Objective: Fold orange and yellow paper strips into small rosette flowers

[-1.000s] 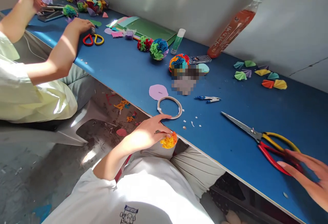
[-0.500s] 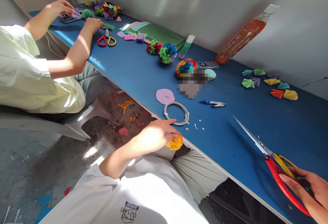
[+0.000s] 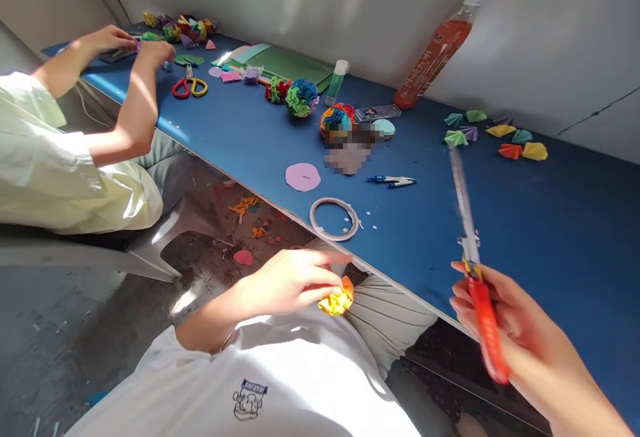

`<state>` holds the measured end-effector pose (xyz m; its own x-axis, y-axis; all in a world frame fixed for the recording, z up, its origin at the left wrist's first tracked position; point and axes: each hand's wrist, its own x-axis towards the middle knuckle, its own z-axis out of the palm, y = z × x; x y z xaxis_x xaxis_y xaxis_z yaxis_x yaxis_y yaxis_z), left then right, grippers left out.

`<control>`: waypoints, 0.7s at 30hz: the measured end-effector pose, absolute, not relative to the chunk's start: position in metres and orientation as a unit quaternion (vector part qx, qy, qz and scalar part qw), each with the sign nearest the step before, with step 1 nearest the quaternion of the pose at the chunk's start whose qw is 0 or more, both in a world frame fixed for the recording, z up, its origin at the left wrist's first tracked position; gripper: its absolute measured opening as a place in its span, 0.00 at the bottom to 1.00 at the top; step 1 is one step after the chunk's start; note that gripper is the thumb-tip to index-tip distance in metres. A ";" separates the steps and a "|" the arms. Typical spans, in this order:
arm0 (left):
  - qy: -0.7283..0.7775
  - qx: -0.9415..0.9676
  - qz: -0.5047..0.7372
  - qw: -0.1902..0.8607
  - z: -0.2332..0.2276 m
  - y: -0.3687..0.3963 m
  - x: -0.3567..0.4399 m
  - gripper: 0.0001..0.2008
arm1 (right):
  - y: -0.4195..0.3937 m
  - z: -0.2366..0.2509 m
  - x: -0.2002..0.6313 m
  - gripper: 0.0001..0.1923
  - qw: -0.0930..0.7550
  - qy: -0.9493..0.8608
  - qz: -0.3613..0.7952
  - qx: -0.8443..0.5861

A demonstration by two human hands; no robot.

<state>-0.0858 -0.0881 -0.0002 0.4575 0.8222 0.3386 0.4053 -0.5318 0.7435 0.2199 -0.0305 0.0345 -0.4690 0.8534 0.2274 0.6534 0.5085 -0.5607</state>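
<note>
My left hand is closed round a yellow-orange ruffled paper ball, over my lap just off the table's edge, with the index finger stretched out. In my right hand are scissors with red and yellow handles, held up over the right part of the table; the blades point away and are blurred. A roll of tape lies near the edge, just beyond my left hand. Behind it sits a lilac paper disc. A blue and white drawing compass lies to the right of the disc.
Ruffled paper balls, a glue stick, a tilted bottle and folded paper pieces stand or lie along the wall. At left, a co-worker's hands handle paper near other scissors. Paper scraps litter the floor.
My right hand has brought the scissors leftward and turned them more upright. My left hand, with the ruffled paper ball, has drawn back from the tape roll. The view has shifted slightly.
</note>
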 end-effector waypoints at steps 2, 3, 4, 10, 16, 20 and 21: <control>0.366 0.786 0.392 0.307 -0.003 -0.088 -0.087 0.09 | -0.034 0.038 0.193 0.15 0.253 -0.768 0.345 -0.477; 0.358 0.775 0.412 0.319 -0.006 -0.087 -0.087 0.09 | -0.037 0.037 0.179 0.14 0.264 -0.740 0.406 -0.467; 0.353 0.764 0.427 0.329 -0.008 -0.085 -0.087 0.09 | -0.040 0.034 0.167 0.12 0.261 -0.717 0.475 -0.440; 0.399 0.780 0.382 0.295 -0.011 -0.076 -0.116 0.10 | -0.042 0.020 0.134 0.20 0.259 -0.663 0.579 -0.398; 0.424 0.850 0.255 0.180 -0.007 -0.052 -0.152 0.10 | -0.006 0.029 0.103 0.27 0.252 -0.702 0.442 -0.497; 0.420 0.867 0.227 0.147 -0.018 -0.045 -0.148 0.10 | 0.004 0.024 0.070 0.26 0.186 -0.748 0.333 -0.543; 0.426 0.865 0.225 0.141 -0.021 -0.046 -0.145 0.10 | 0.004 0.022 0.064 0.24 0.171 -0.754 0.318 -0.549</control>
<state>-0.1452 -0.0460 -0.0208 0.5365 0.8001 0.2684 0.6731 -0.5975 0.4358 0.0640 0.0043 0.0225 -0.3387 0.9365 -0.0910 0.7190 0.1952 -0.6670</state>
